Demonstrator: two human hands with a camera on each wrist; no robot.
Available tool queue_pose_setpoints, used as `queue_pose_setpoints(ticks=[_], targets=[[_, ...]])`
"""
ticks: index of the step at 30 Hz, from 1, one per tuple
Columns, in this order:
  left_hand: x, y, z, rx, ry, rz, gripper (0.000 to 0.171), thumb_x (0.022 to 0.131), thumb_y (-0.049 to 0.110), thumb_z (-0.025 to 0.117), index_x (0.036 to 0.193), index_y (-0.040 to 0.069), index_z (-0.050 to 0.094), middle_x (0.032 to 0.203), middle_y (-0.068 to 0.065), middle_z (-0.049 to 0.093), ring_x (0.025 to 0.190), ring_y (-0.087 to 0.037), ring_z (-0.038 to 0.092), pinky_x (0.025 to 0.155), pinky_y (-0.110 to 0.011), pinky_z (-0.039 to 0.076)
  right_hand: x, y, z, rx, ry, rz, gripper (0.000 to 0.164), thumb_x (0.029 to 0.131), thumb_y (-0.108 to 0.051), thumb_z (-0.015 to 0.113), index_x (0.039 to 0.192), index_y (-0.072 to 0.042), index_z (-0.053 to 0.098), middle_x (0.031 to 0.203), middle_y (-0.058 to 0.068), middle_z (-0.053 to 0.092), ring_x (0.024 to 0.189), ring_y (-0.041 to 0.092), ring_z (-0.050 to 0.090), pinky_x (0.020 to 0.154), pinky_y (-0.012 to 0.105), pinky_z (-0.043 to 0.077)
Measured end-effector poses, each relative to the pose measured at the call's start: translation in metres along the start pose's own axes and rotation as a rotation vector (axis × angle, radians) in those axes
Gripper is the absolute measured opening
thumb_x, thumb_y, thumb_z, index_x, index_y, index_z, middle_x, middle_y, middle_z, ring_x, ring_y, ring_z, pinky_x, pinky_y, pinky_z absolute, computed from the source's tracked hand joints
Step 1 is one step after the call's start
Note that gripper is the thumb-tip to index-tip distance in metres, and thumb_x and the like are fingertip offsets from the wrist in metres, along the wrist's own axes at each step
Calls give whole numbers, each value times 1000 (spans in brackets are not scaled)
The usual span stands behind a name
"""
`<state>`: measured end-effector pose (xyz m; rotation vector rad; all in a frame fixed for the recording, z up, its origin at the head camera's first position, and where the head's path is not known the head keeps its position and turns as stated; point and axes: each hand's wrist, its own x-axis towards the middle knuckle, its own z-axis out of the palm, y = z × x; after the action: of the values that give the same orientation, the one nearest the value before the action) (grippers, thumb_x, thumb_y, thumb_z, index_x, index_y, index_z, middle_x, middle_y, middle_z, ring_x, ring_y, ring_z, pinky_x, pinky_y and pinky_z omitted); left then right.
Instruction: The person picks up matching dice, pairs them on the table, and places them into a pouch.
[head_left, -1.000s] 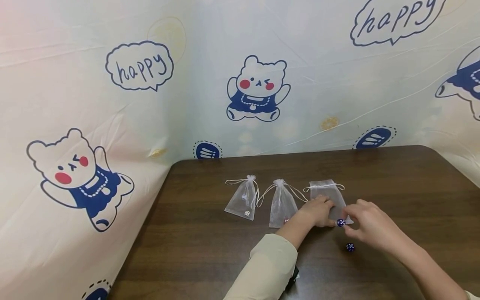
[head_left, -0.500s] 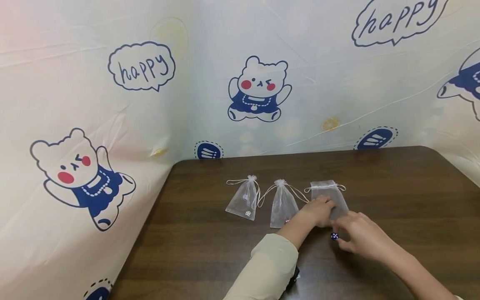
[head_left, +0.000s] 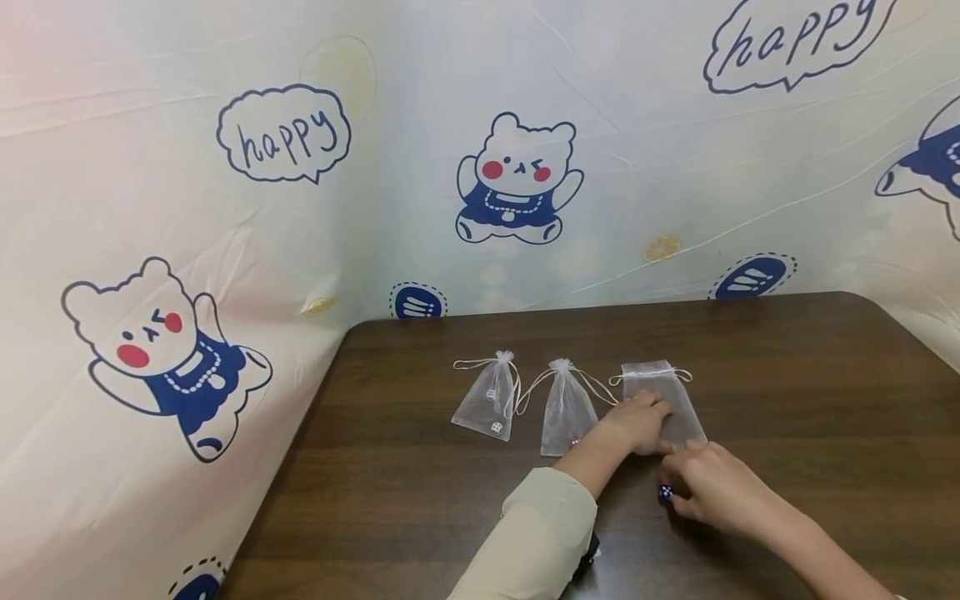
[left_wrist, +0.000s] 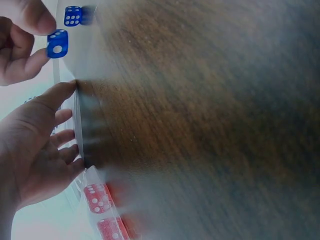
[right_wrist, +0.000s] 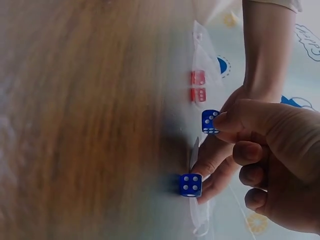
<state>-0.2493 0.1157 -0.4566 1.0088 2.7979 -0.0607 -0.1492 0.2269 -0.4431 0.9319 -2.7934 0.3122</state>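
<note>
My right hand [head_left: 712, 483] pinches a blue die [head_left: 666, 493] between thumb and finger, just above the table. The wrist views show this held blue die [right_wrist: 209, 122] apart from a second blue die [right_wrist: 190, 185], which sits on the table. In the head view my right hand hides that second die. My left hand [head_left: 637, 423] rests with spread fingers on a flat sheer drawstring bag [head_left: 660, 371]. In the left wrist view, the fingertips of the left hand [left_wrist: 45, 140] press down along the bag.
Left of my hands lie two cinched sheer bags: the middle bag [head_left: 562, 408] holds red dice [left_wrist: 97, 198], and the left bag [head_left: 480, 412] holds white dice [head_left: 497, 427]. They lie on the brown wooden table [head_left: 390, 500]. Behind hangs a printed cloth [head_left: 637, 100].
My right hand has carried the blue die toward me and slightly left, away from the bag's corner, and lower. The second die has become hidden in the head view. My left hand stays put.
</note>
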Motion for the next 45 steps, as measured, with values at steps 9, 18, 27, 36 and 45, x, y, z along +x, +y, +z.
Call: queue_pose_setpoints(ticks=[9,18,27,36,45], targets=[[-2,1,-2,-5,0,11,59,84,53,59,136,31,43,140,12,36,130,-3,27,101,-19,27,-2,-1,3,-5,-46,34,27,64,-17,77,64,-28,51,66,-20,48,66,8,42,62,36,39],[-3,2,-3,16,2,13,58,83,53,59,135,31,44,140,13,36,129,-3,27,100,-19,27,-3,0,5,8,-47,25,26,64,-16,77,65,-27,54,67,-21,49,66,6,42,60,33,39],[-2,3,-4,28,5,12,57,84,53,59,135,31,44,140,13,36,129,-2,27,100,-17,27,-3,0,5,9,-56,44,24,64,-16,77,66,-25,55,69,-20,52,68,7,43,62,34,40],[-2,3,-4,25,-2,13,58,84,52,58,136,32,43,141,13,35,130,-3,27,100,-17,26,-5,0,3,8,-72,53,26,63,-16,79,71,-24,56,72,-16,56,71,10,55,68,41,45],[-3,-4,-7,13,43,11,39,81,46,66,117,33,63,120,16,56,109,-2,50,83,-20,43,-6,5,-7,-55,54,100,28,61,-12,79,84,-15,64,78,-10,62,75,17,54,67,39,44]])
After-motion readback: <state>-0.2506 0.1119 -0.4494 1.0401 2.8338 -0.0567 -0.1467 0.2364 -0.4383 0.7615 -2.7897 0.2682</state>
